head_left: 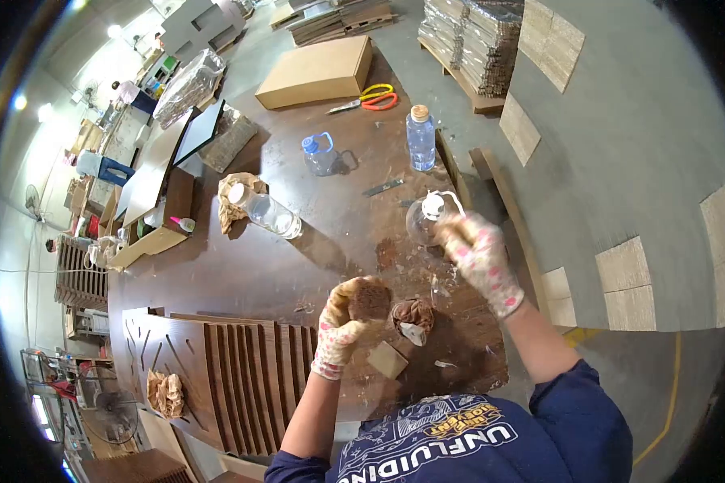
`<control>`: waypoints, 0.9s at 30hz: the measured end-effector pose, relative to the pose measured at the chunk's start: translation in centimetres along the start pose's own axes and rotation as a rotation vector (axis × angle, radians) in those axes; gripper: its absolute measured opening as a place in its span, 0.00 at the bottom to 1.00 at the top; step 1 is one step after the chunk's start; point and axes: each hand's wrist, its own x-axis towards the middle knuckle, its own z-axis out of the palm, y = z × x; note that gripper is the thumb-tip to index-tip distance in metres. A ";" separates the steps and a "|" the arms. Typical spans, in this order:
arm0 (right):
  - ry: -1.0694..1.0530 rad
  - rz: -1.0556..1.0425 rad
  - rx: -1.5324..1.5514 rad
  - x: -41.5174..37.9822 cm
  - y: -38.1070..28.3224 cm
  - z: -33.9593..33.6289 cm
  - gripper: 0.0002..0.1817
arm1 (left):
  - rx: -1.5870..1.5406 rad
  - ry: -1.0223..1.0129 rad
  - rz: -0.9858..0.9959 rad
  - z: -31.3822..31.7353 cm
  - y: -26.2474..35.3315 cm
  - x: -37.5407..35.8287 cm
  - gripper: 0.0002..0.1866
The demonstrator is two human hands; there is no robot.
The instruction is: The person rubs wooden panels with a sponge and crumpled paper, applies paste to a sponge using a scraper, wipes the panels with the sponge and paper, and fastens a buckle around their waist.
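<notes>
My left hand (340,326), in a glove with pink dots, is closed around a dark brown, rough-looking wad (370,299) over the table. Just right of it lies a crumpled brown rag (412,317) with a pale patch, and below that a small tan block (387,360). My right hand (477,256), gloved the same way, is at a clear bottle (419,223) with a white cap and handle. Its fingers are smeared by motion and overlap the bottle's side, so I cannot tell whether they grip it.
On the brown table (258,274) stand a clear white-capped bottle (272,216), a small blue-capped jug (321,157) and a cork-topped bottle (420,141). Scissors (374,98) lie by a cardboard box (318,71). Slotted brown panels (258,370) are stacked at left. Other people work far left.
</notes>
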 end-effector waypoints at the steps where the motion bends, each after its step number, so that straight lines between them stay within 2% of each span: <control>1: 0.016 -0.026 -0.276 1.7 -2.6 -1.7 0.16 | 0.017 0.067 0.017 -0.4 -0.4 0.2 0.38; 2: 0.123 -0.355 -0.519 3.5 -2.4 -1.8 0.23 | 0.034 0.131 0.035 -0.9 -0.8 0.4 0.37; 4: -0.101 -0.270 -0.702 5.1 -1.4 -0.9 0.27 | 0.069 0.160 0.008 -2.2 -1.3 0.3 0.35; 5: -0.224 -0.235 -0.603 5.6 1.0 -0.5 0.23 | 0.062 0.163 -0.002 -2.4 -1.4 0.4 0.35; 8: -0.177 -0.362 -0.615 7.1 1.4 -0.9 0.19 | 0.041 0.177 0.006 -3.4 -1.5 0.8 0.35; 9: -0.127 -0.409 -0.579 7.9 -1.4 -1.6 0.16 | 0.031 0.192 0.006 -3.7 -1.6 0.4 0.35; 12: 0.024 -0.602 -0.560 9.7 -6.9 -1.6 0.14 | 0.038 0.208 -0.089 -3.9 -1.5 0.4 0.34; 14: -0.009 -0.669 -0.549 10.8 -8.1 0.6 0.10 | -0.004 0.190 -0.091 -3.6 -2.1 0.7 0.34; 15: -0.052 -0.662 -0.492 11.1 -7.2 2.3 0.08 | -0.023 0.180 -0.088 -3.4 -2.4 1.0 0.33; 16: -0.165 -0.568 -0.525 11.2 -6.3 4.2 0.13 | -0.026 0.176 -0.086 -3.0 -2.5 1.3 0.33; 18: -0.299 -0.479 -0.495 11.6 -1.1 8.2 0.13 | -0.026 0.175 -0.080 -2.2 -2.5 1.7 0.32; 19: -0.368 -0.430 -0.584 11.5 1.1 9.7 0.14 | -0.009 0.182 -0.092 -2.7 -3.0 1.7 0.32; 22: -0.389 -0.403 -0.522 11.4 3.0 11.1 0.14 | 0.007 0.162 -0.125 -2.8 -3.1 1.7 0.32; 23: -0.270 -0.445 -0.438 10.9 3.2 11.1 0.14 | 0.069 0.186 -0.147 -2.8 -3.1 1.7 0.33; 26: -0.004 -0.532 -0.512 11.4 1.5 6.8 0.13 | 0.009 0.198 -0.214 -2.3 -2.5 1.6 0.33; 27: 0.066 -0.426 -0.474 11.4 1.4 4.7 0.13 | 0.001 0.190 -0.196 -2.5 -2.8 1.8 0.33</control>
